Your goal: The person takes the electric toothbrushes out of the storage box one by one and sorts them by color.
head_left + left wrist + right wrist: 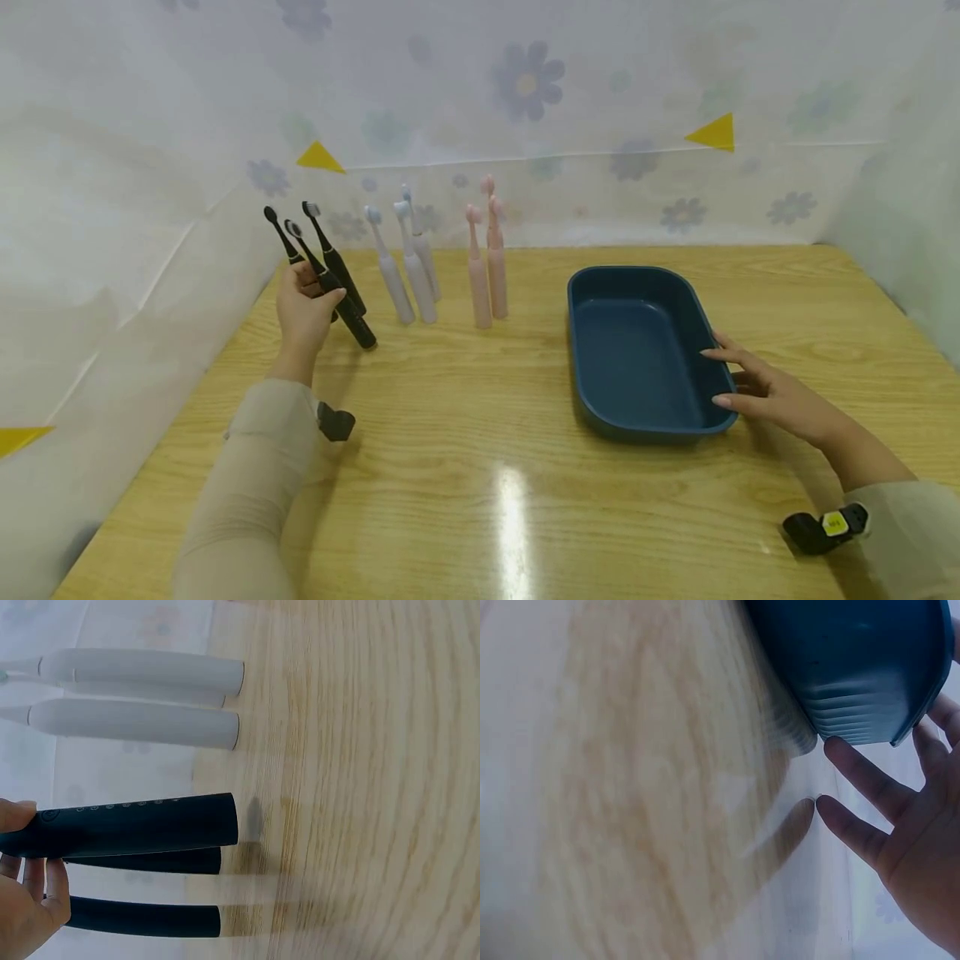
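My left hand (302, 312) pinches a black electric toothbrush (354, 322) by its handle between thumb and fingers. The brush leans, head up to the left, its base toward the table's middle. Two more black toothbrushes (339, 271) stand right by it, one partly hidden behind the hand. In the left wrist view the held black handle (150, 825) lies nearest the camera, its base apart from the wood. At the right, my right hand (780, 400) holds the side rim of a deep blue rectangular bin (637, 433), some fingertips over the rim and others against the outer wall.
White electric toothbrushes (414, 279) with pale blue heads stand beside the black ones, followed by pink toothbrushes (480, 287). A flowered cloth (600, 200) with yellow triangles (712, 133) hangs behind the wooden table (450, 467).
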A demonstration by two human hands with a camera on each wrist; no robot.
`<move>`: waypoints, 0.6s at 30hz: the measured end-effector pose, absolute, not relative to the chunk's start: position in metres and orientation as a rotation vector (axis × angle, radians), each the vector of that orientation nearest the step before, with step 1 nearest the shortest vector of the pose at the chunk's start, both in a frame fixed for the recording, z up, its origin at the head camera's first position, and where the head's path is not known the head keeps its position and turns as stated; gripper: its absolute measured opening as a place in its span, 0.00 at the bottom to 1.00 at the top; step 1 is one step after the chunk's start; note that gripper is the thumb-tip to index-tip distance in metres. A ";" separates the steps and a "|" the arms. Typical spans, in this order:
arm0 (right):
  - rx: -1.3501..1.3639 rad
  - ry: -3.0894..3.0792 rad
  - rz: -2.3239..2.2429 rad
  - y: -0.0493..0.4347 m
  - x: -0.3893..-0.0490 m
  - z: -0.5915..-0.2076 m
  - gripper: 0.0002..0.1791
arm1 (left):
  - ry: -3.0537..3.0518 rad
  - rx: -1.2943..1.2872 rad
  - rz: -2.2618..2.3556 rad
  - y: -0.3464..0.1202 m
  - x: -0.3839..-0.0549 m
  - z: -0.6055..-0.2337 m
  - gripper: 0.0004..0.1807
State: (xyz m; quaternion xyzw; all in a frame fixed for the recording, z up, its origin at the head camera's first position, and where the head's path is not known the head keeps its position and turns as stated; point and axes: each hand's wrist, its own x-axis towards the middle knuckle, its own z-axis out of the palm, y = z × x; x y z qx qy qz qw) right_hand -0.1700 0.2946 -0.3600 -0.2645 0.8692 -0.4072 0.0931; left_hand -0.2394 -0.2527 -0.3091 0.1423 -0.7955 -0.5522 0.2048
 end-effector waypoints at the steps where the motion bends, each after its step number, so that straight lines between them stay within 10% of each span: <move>1: -0.786 2.578 -1.211 0.294 -0.170 -0.360 0.31 | -2.221 0.397 -1.532 -0.253 -0.240 -0.309 0.26; 18: -0.774 2.626 -1.153 0.294 -0.168 -0.359 0.31 | -2.251 0.406 -1.379 -0.265 -0.252 -0.313 0.24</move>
